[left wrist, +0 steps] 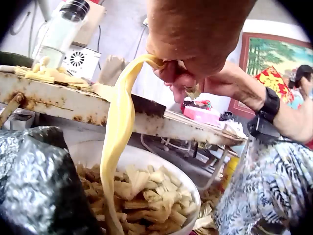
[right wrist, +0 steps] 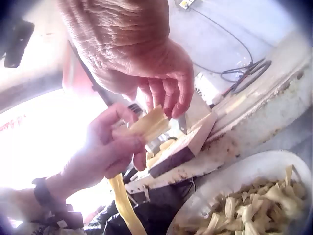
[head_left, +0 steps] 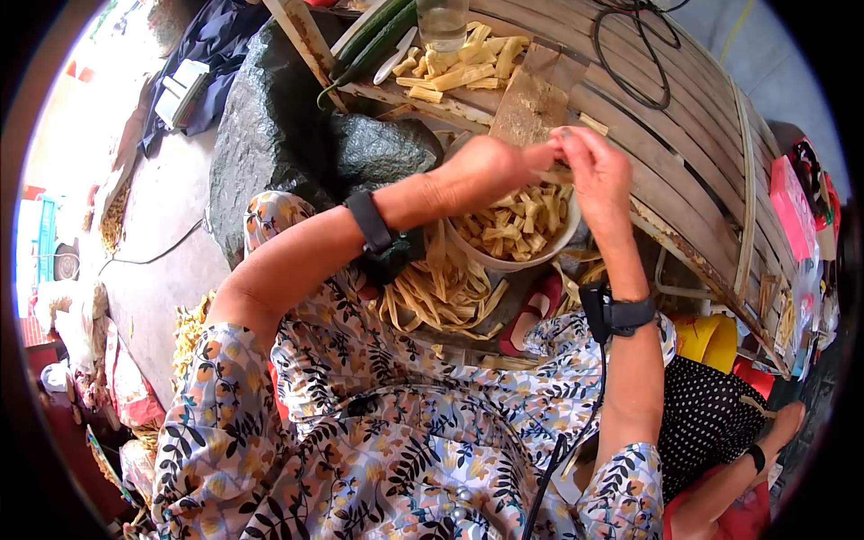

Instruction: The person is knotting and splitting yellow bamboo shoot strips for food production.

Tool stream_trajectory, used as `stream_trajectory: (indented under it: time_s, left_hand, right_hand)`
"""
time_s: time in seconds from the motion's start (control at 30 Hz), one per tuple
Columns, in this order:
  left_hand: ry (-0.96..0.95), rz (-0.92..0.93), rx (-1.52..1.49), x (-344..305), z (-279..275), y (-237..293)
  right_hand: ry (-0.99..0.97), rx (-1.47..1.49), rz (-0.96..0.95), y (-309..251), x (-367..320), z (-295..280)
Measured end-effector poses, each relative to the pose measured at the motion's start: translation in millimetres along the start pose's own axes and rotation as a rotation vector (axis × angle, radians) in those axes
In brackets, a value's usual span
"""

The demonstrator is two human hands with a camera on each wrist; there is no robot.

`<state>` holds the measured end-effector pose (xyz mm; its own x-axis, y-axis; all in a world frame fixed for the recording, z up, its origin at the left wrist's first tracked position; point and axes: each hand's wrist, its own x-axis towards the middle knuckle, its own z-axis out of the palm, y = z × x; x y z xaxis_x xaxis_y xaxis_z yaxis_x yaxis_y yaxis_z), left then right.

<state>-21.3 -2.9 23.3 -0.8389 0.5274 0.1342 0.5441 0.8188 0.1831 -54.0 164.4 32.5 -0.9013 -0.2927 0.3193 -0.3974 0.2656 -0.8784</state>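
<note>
My left hand (head_left: 486, 166) pinches a long, flat yellow strip (left wrist: 121, 112), whose tail hangs down in front of the bowl in the left wrist view. In the right wrist view, a doubled part of the strip (right wrist: 146, 125) sticks out past the left thumb and fingers. My right hand (head_left: 598, 175) meets the left one above the bowl, its bent fingers on the strip's short end. Below both hands, a white bowl (left wrist: 193, 196) holds many short pale yellow pieces (head_left: 517, 225). Long loose strips (head_left: 441, 292) lie in a heap beneath it.
A slatted table (head_left: 666, 153) with a rusty edge carries a wooden block (head_left: 531, 108), yellow pieces (head_left: 468, 67), a glass jar (head_left: 443, 22), cucumbers (head_left: 373, 40) and a black cable (head_left: 621, 54). Dark plastic sheeting (head_left: 261, 126) bulges left of the bowl. Another person's arm (head_left: 747, 477) shows at right.
</note>
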Motion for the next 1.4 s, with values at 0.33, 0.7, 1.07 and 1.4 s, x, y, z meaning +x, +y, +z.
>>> stream_trajectory:
  time_s: [0.33, 0.7, 1.07, 1.4]
  left_hand:
    - [-0.116, -0.151, -0.964, -17.7, -2.6, -21.7]
    - [-0.193, -0.173, -1.796, -15.0, 30.4, -24.5]
    - [-0.254, -0.470, -2.146, -10.1, 43.7, 7.0]
    - [0.519, -0.304, -0.746, -8.9, 19.7, 2.7]
  right_hand:
    - [-0.292, 0.012, 0.457, 25.4, -13.3, -14.5]
    - [-0.550, 0.783, 0.358, -14.8, -13.2, -2.3]
    - [-0.244, -0.003, -0.007, -1.1, -16.4, 8.0]
    - [-0.290, 0.068, 0.386, 0.0, -13.1, 11.2]
